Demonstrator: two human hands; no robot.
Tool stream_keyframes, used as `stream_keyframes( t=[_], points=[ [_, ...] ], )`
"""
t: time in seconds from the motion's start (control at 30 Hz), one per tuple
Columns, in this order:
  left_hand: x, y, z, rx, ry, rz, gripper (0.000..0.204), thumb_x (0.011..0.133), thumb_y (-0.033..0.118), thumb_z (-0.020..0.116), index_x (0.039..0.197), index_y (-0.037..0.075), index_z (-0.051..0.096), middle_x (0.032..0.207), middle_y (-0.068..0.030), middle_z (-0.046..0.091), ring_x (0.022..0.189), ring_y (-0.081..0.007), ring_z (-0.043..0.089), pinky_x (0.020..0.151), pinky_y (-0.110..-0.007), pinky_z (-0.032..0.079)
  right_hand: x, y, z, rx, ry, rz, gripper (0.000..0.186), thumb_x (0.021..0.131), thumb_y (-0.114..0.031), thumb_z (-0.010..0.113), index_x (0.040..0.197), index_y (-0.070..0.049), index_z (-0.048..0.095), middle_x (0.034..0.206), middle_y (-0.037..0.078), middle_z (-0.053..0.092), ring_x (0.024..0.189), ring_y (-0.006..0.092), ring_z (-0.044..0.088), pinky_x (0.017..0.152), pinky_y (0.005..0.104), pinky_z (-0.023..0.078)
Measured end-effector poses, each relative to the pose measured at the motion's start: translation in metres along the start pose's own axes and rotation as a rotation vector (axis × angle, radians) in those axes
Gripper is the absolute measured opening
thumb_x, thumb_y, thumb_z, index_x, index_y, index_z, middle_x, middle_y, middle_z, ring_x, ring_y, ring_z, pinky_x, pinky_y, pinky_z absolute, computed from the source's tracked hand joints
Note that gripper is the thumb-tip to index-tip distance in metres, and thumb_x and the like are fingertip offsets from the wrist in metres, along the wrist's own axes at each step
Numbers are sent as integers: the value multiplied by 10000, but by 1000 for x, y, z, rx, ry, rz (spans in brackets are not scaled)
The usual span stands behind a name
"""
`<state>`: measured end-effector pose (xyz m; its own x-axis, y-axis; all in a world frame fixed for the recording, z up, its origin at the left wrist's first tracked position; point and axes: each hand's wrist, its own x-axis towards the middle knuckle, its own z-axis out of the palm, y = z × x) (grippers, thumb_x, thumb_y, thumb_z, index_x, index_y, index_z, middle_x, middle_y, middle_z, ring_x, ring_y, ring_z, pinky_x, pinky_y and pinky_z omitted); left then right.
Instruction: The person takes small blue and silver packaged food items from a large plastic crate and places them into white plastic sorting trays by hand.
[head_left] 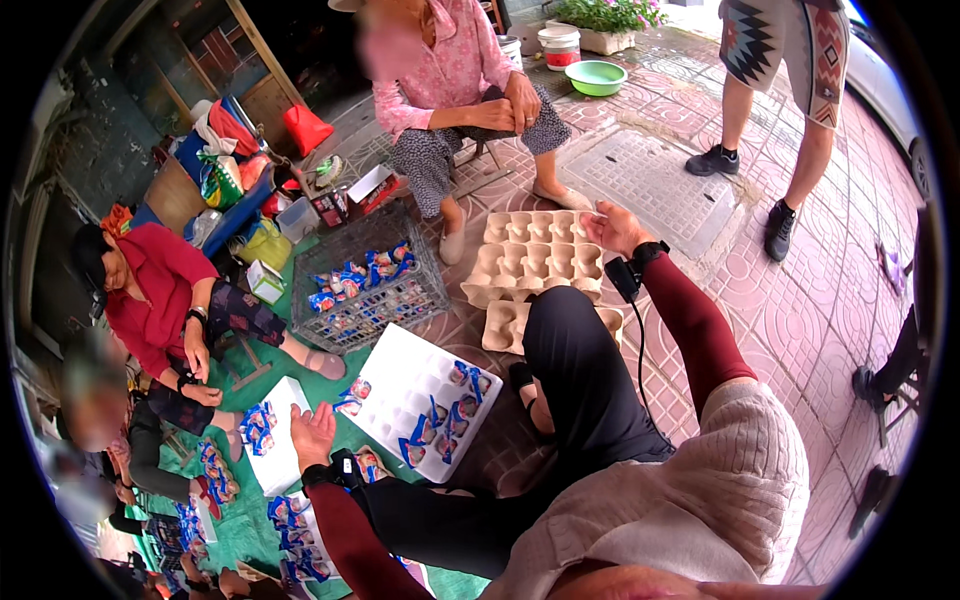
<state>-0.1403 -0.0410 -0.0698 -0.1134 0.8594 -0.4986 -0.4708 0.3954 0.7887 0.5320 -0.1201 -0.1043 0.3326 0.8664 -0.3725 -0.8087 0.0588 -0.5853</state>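
Note:
My right hand (612,230) grips the upper right corner of a stack of tan moulded cardboard trays (530,262) on the paving. My left hand (314,428) is open, fingers loosely apart, over the edge of a white foam box (282,455) on the green sheet. Beside it a white foam tray (385,375) with rows of hollows carries several blue-and-white wrapped pieces (455,425), their contents too small to make out. Beyond, a grey plastic crate (375,310) holds more blue packets.
A person in pink (450,90) sits facing me; another in red (160,290) works at left, with others below. A standing person's legs (790,170) are at right. Bags (225,175) pile at back left, near a green basin (595,78). A metal cover (665,185) lies in the paving.

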Motion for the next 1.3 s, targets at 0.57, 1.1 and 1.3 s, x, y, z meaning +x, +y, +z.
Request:
stream_keyframes(
  t=[0.57,1.1,1.3],
  points=[
    [26,-18,11,174,-74,-41,637,822,391,518,1274,62,211,1018,-154,559,800,-195,558,655,-285,439,-62,-199,27,-102,89,-557,186,852,-153,460,941,9,443,850,115,586,617,116,537,558,225,475],
    [52,-33,27,263,-142,-155,381,790,358,573,1000,112,372,926,-112,568,758,-195,554,628,-313,457,-153,-399,-27,-1215,297,-1332,91,836,-134,461,844,-46,481,884,64,604,648,62,527,569,192,447],
    [62,-41,39,351,-99,-175,332,809,355,535,1006,103,444,872,-89,586,693,-173,553,588,-286,456,-151,-415,-30,-1579,552,-1428,271,768,-270,470,745,-35,601,749,183,581,752,357,567,683,391,453]
  ],
)
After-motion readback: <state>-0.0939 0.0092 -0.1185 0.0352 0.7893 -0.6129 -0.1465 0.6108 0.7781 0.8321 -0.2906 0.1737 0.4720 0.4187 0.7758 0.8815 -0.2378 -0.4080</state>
